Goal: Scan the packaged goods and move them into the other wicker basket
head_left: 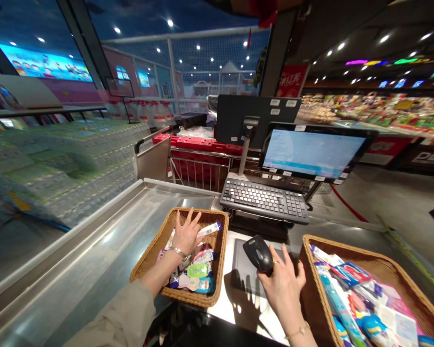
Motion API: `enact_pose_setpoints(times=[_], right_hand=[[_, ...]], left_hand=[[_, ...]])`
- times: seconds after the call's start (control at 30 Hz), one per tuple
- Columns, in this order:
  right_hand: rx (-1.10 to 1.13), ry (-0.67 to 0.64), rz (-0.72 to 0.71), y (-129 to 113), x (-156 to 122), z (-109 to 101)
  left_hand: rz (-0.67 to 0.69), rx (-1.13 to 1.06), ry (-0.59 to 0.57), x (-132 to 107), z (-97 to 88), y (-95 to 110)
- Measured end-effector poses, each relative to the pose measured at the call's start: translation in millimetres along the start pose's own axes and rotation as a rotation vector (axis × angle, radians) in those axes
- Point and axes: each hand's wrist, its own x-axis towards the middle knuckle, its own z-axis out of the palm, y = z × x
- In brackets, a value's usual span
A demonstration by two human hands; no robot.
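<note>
My left hand is over a wicker basket on the counter, its fingers spread and nothing visibly gripped. Beneath and around it lie small packaged goods, among them a white-and-blue narrow packet, a green packet and a blue one. The palm hides part of the contents. My right hand hovers with fingers apart beside a black computer mouse. Thumb and index finger lie close to the mouse's edge; I cannot tell whether they touch it. Below the mouse is a grey pad.
A second wicker basket with mixed packets stands at right. Behind the mouse are a keyboard and a lit monitor. The metal counter extends left, bordered by a raised edge. Stacked bottle packs stand beyond it.
</note>
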Motion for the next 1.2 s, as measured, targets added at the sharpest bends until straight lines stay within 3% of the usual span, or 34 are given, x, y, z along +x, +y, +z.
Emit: enact_pose_setpoints(times=[0.4,1.2], right_hand=[[-0.006,0.017,-0.038,-3,1,-20],[0.062,0.034,-0.081,-9,-1,-32]], left_hand=[[0.018,-0.024,0.09,22,-24.7,41],[0.078,-0.014,0.141,46,-26.0,104]])
